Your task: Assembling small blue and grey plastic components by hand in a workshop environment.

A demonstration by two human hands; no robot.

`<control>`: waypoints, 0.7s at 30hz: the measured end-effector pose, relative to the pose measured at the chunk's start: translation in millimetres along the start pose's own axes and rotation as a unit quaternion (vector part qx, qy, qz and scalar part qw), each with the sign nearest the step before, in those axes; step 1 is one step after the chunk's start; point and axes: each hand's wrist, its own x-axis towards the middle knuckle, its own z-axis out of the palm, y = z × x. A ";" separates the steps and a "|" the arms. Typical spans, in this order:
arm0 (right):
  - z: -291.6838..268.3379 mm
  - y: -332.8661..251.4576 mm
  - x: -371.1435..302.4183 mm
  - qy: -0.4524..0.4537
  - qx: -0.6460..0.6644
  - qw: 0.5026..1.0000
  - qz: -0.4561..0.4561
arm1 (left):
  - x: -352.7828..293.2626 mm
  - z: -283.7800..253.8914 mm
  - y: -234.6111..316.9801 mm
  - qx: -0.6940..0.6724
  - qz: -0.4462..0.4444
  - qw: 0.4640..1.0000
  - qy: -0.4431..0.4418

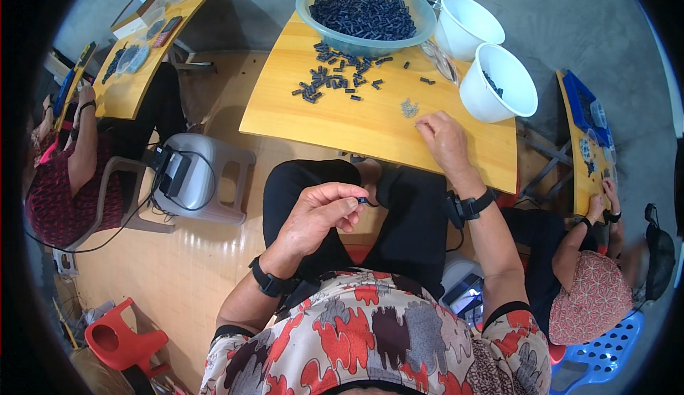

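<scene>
My left hand [320,215] is raised over my lap, thumb and forefinger pinching a small dark blue plastic part [362,200]. Resting by the table's near edge, my right hand [443,137] has its fingertips drawn together; whatever they may hold is too small to make out. Just left of those fingertips lies a small pile of tiny silver metal pieces [409,108]. Many loose dark parts [324,80] of the same sort are scattered on the wooden table [285,113]. Behind them a large translucent bowl [308,19] is heaped with more.
Two white buckets stand at the table's right: the nearer bucket [509,106] has some dark parts inside, the farther bucket [470,21] sits behind it. A clear plastic bag [440,61] lies beside them. Other people work at side tables. A grey stool [203,174] with cables stands left.
</scene>
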 end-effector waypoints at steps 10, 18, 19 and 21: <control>5.0 15.3 34.8 0.024 -0.004 0.999 -0.040 | 2.1 -1.4 -0.9 -0.005 -0.002 1.000 0.002; 4.9 18.8 43.7 -0.065 -0.016 0.998 -0.022 | 1.1 -2.9 1.2 -0.018 0.000 1.000 0.003; 6.2 22.5 42.9 -0.045 -0.007 0.999 -0.021 | 1.0 -2.7 1.8 -0.020 0.003 1.000 0.000; 5.6 28.5 41.0 -0.046 -0.003 0.999 -0.025 | 0.4 -1.9 2.7 -0.020 0.004 1.000 0.000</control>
